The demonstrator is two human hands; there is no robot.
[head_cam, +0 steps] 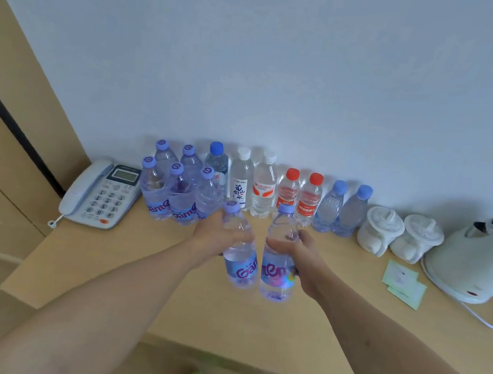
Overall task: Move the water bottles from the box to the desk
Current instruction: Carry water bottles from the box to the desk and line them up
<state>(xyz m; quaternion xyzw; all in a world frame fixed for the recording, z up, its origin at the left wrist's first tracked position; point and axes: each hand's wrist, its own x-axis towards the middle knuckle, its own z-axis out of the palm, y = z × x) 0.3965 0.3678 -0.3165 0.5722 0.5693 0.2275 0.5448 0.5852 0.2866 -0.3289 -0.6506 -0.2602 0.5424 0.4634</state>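
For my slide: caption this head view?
Left hand and right hand each carry a water bottle above the desk.

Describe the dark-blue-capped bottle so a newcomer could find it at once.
Start at the phone on the desk's left end and follow the row of bottles along the wall rightward. Just past the purple-capped cluster stands the dark-blue-capped bottle, left of two white-capped bottles. It alone has a deep blue cap; its neighbours' are lilac or white.

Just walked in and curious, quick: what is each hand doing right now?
Left hand: fingers wrapped round a tilted water bottle.
Right hand: fingers wrapped round a second, upright bottle.
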